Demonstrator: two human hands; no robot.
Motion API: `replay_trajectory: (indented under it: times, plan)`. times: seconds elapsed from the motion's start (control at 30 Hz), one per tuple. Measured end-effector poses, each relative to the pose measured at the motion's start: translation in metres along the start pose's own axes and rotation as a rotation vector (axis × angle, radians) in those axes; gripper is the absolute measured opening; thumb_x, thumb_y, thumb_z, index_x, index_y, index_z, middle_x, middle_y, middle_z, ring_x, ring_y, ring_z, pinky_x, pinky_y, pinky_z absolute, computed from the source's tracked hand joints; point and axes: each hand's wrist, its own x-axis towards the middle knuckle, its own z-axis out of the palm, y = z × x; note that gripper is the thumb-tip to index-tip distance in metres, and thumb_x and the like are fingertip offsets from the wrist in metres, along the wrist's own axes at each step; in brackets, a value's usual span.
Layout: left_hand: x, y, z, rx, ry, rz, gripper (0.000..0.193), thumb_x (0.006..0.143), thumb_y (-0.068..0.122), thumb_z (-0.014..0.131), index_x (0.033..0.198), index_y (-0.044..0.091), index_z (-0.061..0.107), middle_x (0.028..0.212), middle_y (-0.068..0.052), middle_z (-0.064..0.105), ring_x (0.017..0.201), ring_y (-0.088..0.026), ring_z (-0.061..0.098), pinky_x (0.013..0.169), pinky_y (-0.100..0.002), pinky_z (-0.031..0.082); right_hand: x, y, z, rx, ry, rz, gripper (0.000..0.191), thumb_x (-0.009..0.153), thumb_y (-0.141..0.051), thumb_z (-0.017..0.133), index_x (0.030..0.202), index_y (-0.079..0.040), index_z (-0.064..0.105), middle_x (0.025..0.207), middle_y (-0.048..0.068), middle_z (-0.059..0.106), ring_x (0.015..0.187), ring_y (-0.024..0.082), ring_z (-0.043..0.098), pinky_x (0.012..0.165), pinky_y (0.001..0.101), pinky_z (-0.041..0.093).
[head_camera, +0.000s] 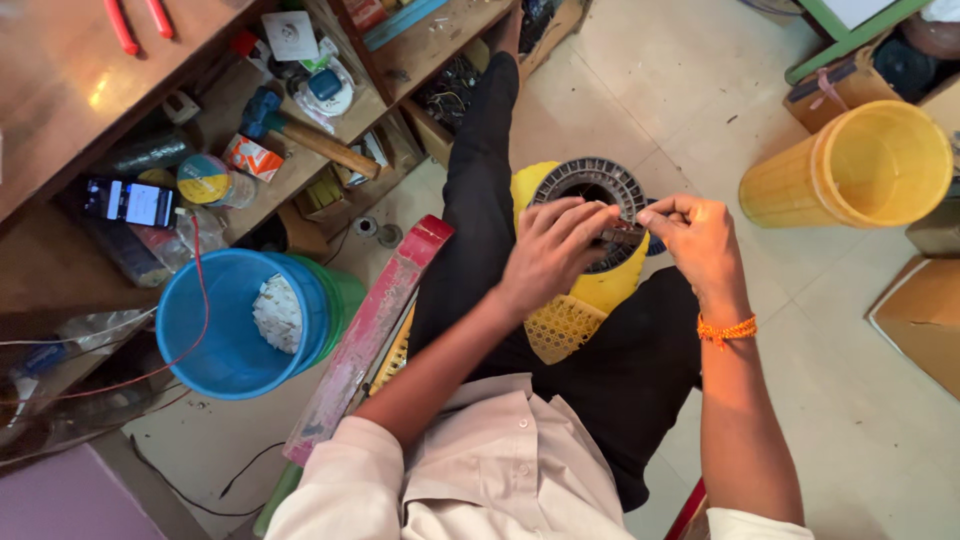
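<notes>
Hands meet over the grey slotted stator ring (600, 185) resting on our lap: our left hand (550, 250) steadies its rim, while our right hand (700, 235) pinches a small dark part (622, 236) at its edge.

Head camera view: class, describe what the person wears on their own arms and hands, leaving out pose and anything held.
Both forearms are bare. Pale cream shirt sleeves are rolled up above the elbows. The right wrist carries an orange beaded thread band. The left hand and right hand wear no gloves.
</notes>
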Motion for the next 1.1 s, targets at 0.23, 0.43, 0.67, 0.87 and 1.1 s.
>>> replay_trajectory:
  times: [0.23,0.43,0.67,0.87,1.1]
  plan:
    - [0.019,-0.04,-0.001,-0.157,-0.258,0.111,0.066,0.094,0.025,0.076,0.154,0.024,0.048,0.127,0.0,0.068,0.113,-0.02,0.065,0.099,-0.036,0.05,-0.031,-0.013,0.004,0.044,-0.067,-0.074,0.01,0.091,-0.007,0.076,0.093,0.002,0.074,0.068,-0.006,0.048,0.062,0.001,0.037,0.054,0.0218,0.028]
    - [0.014,-0.035,0.001,-0.151,-0.192,0.087,0.055,0.092,0.026,0.077,0.142,0.023,0.055,0.125,0.004,0.07,0.111,-0.019,0.067,0.093,-0.036,0.051,-0.061,-0.022,0.026,-0.16,0.007,-0.25,0.008,0.092,-0.004,0.075,0.096,0.001,0.072,0.073,0.006,0.061,0.063,0.008,0.048,0.057,0.0253,0.041]
    - [0.012,-0.035,-0.002,-0.11,-0.234,0.111,0.048,0.09,0.023,0.077,0.135,0.025,0.061,0.128,0.006,0.067,0.112,-0.019,0.063,0.094,-0.037,0.05,-0.066,-0.011,0.049,-0.355,0.12,-0.601,0.008,0.092,-0.004,0.075,0.099,-0.003,0.071,0.091,0.014,0.072,0.081,0.032,0.071,0.071,0.037,0.055]
    - [-0.011,-0.034,0.006,0.073,-0.007,0.327,0.039,0.08,0.019,0.077,0.118,0.029,0.072,0.132,0.003,0.059,0.121,-0.021,0.056,0.104,-0.043,0.046,-0.081,0.0,0.05,-0.35,0.089,-0.486,0.009,0.088,-0.006,0.078,0.093,-0.003,0.072,0.086,0.013,0.071,0.073,0.029,0.069,0.063,0.0356,0.053]
    - [-0.031,-0.031,0.025,-0.123,0.064,0.091,0.022,0.081,0.009,0.084,0.101,0.015,0.076,0.091,0.003,0.063,0.078,-0.018,0.061,0.071,-0.036,0.048,-0.096,-0.028,0.025,-0.355,0.094,-0.446,0.008,0.086,-0.001,0.078,0.093,-0.001,0.073,0.076,0.01,0.063,0.06,0.02,0.057,0.058,0.0316,0.046]
